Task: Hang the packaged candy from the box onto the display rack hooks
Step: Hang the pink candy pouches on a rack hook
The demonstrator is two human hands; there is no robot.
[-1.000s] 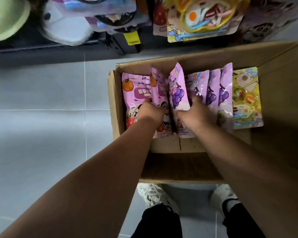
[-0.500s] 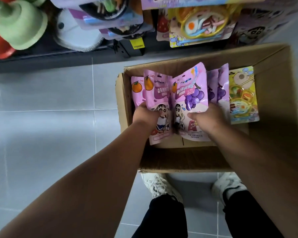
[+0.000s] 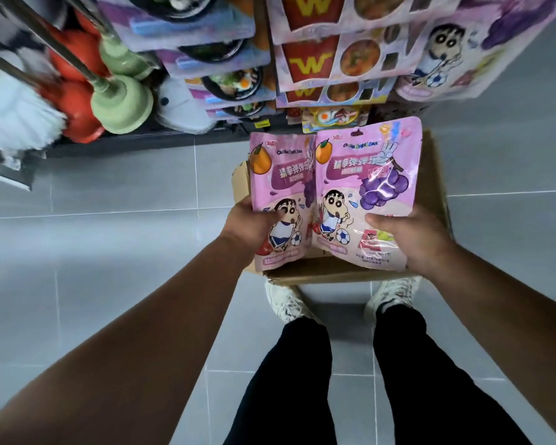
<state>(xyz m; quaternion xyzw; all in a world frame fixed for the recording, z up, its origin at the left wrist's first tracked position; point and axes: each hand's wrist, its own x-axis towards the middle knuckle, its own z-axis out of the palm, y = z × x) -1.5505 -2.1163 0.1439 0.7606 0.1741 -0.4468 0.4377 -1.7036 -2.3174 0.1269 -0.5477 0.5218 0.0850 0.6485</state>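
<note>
Two pink candy packs with a cartoon boy, an orange and grapes are held up side by side above the cardboard box (image 3: 435, 191) on the floor. My left hand (image 3: 254, 226) grips the lower left of the left pack (image 3: 280, 187). My right hand (image 3: 408, 239) holds the lower right of the right pack (image 3: 366, 187), whose hang hole shows at its top edge. The packs hide most of the box's inside. The display rack (image 3: 334, 59) stands just beyond, with rows of hanging packaged goods.
Green and red plungers (image 3: 122, 104) and a white mop head (image 3: 16, 120) hang at the upper left. Grey floor tiles lie to the left and right. My two white shoes (image 3: 286, 303) stand right behind the box.
Both hands have lifted the two pink packs out of the box and up toward the rack. The view has tilted up, so more of the rack shows.
</note>
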